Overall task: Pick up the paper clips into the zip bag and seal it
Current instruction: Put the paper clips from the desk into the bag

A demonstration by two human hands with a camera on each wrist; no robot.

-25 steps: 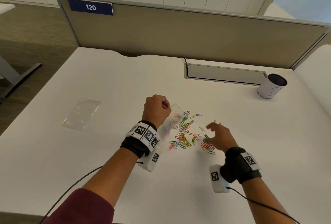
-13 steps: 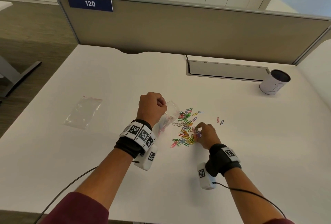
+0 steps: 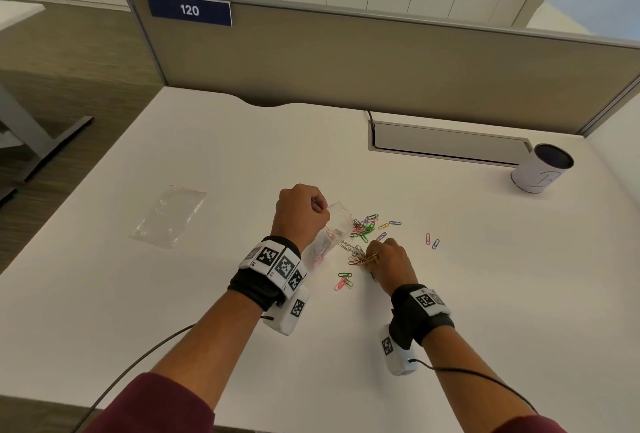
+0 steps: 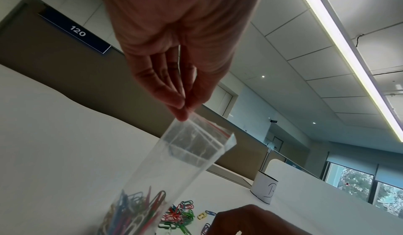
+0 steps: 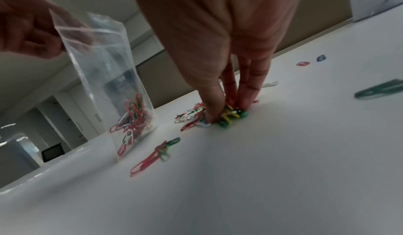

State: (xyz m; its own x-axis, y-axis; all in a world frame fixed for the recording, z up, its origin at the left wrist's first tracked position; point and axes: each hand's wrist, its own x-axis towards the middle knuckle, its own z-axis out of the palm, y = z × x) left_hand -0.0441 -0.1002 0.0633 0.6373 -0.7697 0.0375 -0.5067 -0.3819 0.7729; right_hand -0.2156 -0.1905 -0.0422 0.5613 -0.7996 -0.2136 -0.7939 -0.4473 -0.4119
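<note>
A clear zip bag (image 3: 331, 232) (image 4: 181, 163) (image 5: 109, 76) with a red seal line stands on the white desk, mouth open, with several coloured paper clips at its bottom. My left hand (image 3: 300, 212) (image 4: 183, 107) pinches the bag's top edge and holds it upright. Just right of the bag, my right hand (image 3: 381, 257) (image 5: 226, 113) pinches a bunch of paper clips (image 3: 362, 257) (image 5: 226, 116) against the desk. More loose clips (image 3: 365, 224) lie beyond the hand, a few (image 3: 344, 281) in front, and two (image 3: 431, 240) apart to the right.
A second empty zip bag (image 3: 168, 214) lies flat at the left of the desk (image 3: 207, 294). A white cup with a dark inside (image 3: 541, 173) stands at the back right beside a grey cable tray lid (image 3: 446, 140). A partition wall runs along the back.
My right hand swept left from the clips' right side and has closed its fingers on a bunch near the bag. The left hand kept holding the bag upright.
</note>
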